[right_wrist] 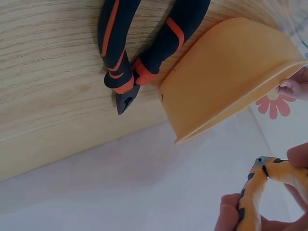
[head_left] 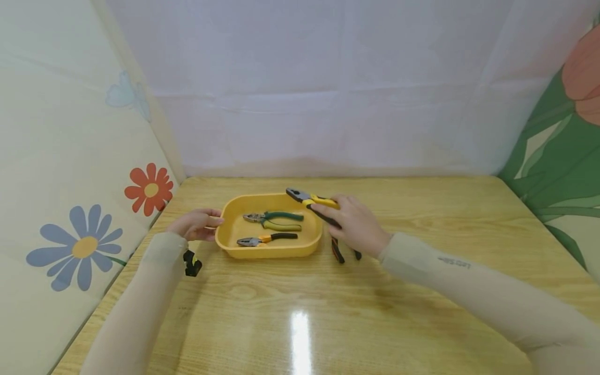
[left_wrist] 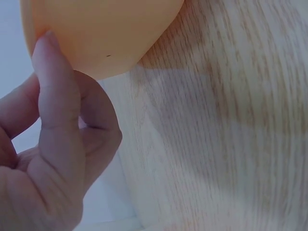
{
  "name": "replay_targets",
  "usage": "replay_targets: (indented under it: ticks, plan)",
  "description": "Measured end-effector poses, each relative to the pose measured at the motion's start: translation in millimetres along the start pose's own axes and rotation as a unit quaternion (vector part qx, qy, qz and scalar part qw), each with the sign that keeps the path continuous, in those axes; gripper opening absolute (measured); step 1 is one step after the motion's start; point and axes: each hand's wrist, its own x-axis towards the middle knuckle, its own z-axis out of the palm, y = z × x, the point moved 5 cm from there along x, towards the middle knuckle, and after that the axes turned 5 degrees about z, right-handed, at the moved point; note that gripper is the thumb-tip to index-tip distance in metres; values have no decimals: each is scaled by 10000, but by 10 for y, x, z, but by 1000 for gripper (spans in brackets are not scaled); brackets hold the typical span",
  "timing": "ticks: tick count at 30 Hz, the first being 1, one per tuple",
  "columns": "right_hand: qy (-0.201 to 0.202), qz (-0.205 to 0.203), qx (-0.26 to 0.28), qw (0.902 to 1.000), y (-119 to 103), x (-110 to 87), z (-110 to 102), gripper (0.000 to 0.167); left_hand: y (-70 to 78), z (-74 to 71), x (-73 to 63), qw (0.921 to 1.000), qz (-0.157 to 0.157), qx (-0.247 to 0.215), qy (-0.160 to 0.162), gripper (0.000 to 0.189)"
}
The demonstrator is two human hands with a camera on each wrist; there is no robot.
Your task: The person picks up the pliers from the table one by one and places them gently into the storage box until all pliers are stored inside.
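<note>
At the left end of a yellow plastic tray (head_left: pixel 272 253), my left hand (head_left: pixel 197 225) pinches the rim, the thumb against the outer wall in the left wrist view. My right hand (head_left: pixel 358 224) grips yellow-and-black combination pliers (head_left: pixel 304 198) by the handles, their grey head pointing left over the tray's right rim. Two more pliers lie inside the tray: a green-handled pair (head_left: pixel 283 215) at the back and a pair with orange-and-black handles (head_left: pixel 253 241) nearer the front. Below my right hand, black-and-orange pliers (right_wrist: pixel 159 45) lie on the table beside the tray, partly hidden in the head view.
The wood-grain table (head_left: pixel 244 307) runs up to a white sheet (head_left: pixel 309 114) behind the tray. Flower-printed cloth hangs at the left (head_left: pixel 84 247) and at the right (head_left: pixel 562 172). A small black device (head_left: pixel 191 263) sits at my left wrist.
</note>
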Motion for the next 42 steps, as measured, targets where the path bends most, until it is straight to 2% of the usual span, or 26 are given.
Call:
replay_targets:
  ticks: [9,15,22,28,42]
  plan:
    - [-90,-56,11,9999,-50,33,65,44,-16,-9,12,9997,-26,-218,-74,32]
    - [-97,-106,54,9999,-90,64,94,46,-20,-8,3,9997,6,-197,-112,27]
    - [-147,-86,137,9998,-125,101,115,48,-16,-10,-4,9995,71,-239,-213,28]
    - [-225,-66,228,9995,-145,134,146,47,-20,-16,17,9996,9,-253,-137,32]
    - [-413,-47,43,9991,-221,233,271,48,-4,-10,0,9995,23,-231,-216,38]
